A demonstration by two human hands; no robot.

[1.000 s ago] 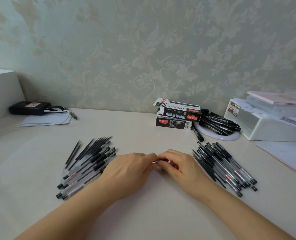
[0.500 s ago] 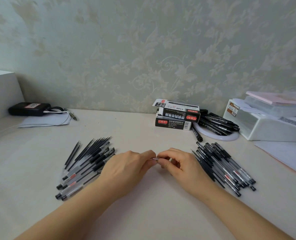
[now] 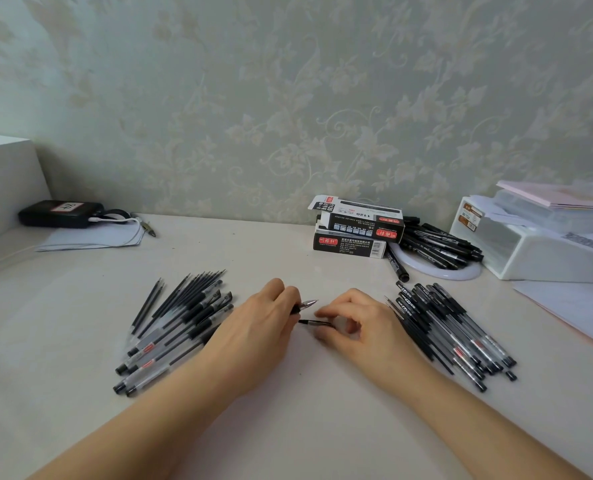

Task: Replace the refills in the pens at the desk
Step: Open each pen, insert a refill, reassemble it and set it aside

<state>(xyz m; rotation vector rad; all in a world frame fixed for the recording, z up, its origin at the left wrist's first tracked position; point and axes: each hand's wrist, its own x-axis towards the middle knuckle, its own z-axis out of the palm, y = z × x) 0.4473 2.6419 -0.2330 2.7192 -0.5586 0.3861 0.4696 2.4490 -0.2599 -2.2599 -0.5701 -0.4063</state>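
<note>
Pen tip off, refill coming out.
Left hand (image 3: 253, 327) grips pen (image 3: 303, 304), tip pointing right; right hand (image 3: 361, 323) pinches refill (image 3: 314, 322) lying left-right just below it.

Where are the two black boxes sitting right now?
In the head view the stacked black boxes sit at the back of the desk, right of centre near the wall, with a heap of black pens just to their right.

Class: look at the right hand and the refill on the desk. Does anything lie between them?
No. The right hand already pinches the refill at one end; nothing visible lies between them. The left hand holds the pen just above, apart from the refill.
</note>
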